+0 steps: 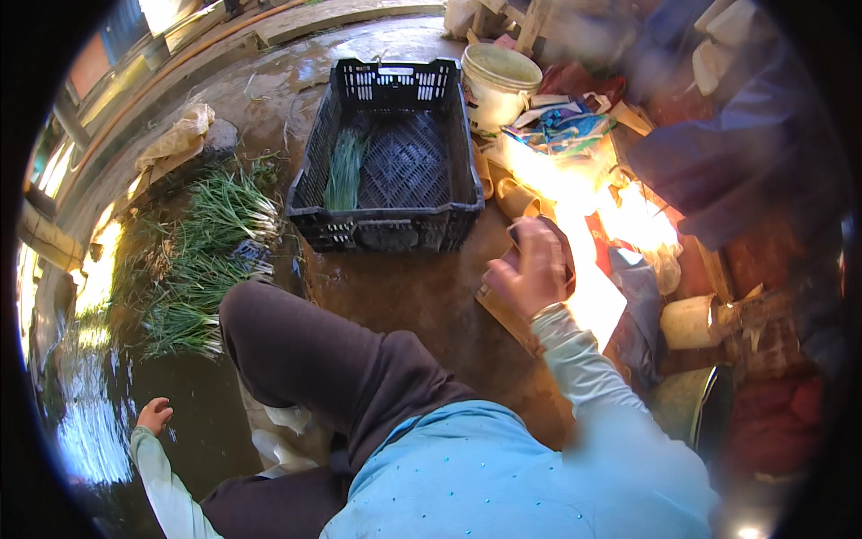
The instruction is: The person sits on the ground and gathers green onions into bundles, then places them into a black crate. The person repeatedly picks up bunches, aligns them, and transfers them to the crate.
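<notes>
My left hand [155, 414] is over the muddy water at the lower left, its fingers curled; whether anything is in it cannot be told. Raised at the right, my blurred right hand [533, 273] is beside a dark shoe or sandal, and its grip is unclear. Ahead of me stands a black plastic crate [384, 230] with one bundle of green onions [346, 168] lying along its left inner side. More bundles of green onions [225, 209], with white root ends turned right, lie in a heap on the ground left of the crate.
A whitish plastic bucket [502, 81] stands at the crate's back right corner. Tan clogs [517, 199], bags and cloth lie in glaring sunlight to the right, with a metal-rimmed container [687, 404] lower down. A pale sack [178, 138] rests at the upper left, above the water.
</notes>
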{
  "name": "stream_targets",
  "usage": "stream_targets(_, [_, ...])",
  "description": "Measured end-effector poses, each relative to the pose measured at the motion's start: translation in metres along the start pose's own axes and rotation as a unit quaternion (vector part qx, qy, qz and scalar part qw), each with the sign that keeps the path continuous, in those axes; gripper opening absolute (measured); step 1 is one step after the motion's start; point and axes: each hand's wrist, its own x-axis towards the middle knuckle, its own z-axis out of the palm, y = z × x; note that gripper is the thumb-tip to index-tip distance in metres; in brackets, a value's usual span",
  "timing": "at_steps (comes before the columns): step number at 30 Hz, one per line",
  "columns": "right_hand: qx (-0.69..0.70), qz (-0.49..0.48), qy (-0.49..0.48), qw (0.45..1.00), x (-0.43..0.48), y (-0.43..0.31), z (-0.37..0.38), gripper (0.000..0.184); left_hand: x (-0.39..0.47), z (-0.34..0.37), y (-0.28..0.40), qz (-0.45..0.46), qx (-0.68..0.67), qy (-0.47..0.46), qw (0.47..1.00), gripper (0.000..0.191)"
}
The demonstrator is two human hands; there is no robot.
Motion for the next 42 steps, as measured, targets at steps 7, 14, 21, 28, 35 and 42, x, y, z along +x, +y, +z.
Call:
stream_targets(7, [0.169,-0.109,-0.531,0.823,-0.071,-0.089,0.007,0.021,-0.003,0.006,0.005,0.005,-0.035,-0.007,0.999,0.037])
stream_targets(14, [0.181,-0.051,-0.642,0.744,-0.111,-0.045,0.025,0.030,-0.007,0.005,0.001,-0.025,-0.017,-0.020,0.999,0.037])
stream_targets(21, [0.200,-0.025,-0.480,0.854,-0.134,-0.035,0.040,0.028,-0.006,0.007,0.010,-0.011,-0.029,-0.016,0.999,0.037])
stream_targets(28, [0.137,-0.024,-0.597,0.790,-0.120,-0.044,0.033,0.024,-0.009,0.009,0.015,0.006,-0.019,-0.012,1.000,0.038])
stream_targets(35, [0.189,-0.034,-0.538,0.821,-0.088,-0.038,0.009,0.025,-0.001,0.008,0.013,0.007,-0.003,-0.022,1.000,0.038])
stream_targets(42, [0.235,-0.189,-0.544,0.783,-0.077,-0.083,-0.015,0.023,-0.003,0.010,0.011,0.041,-0.001,-0.017,0.999,0.041])
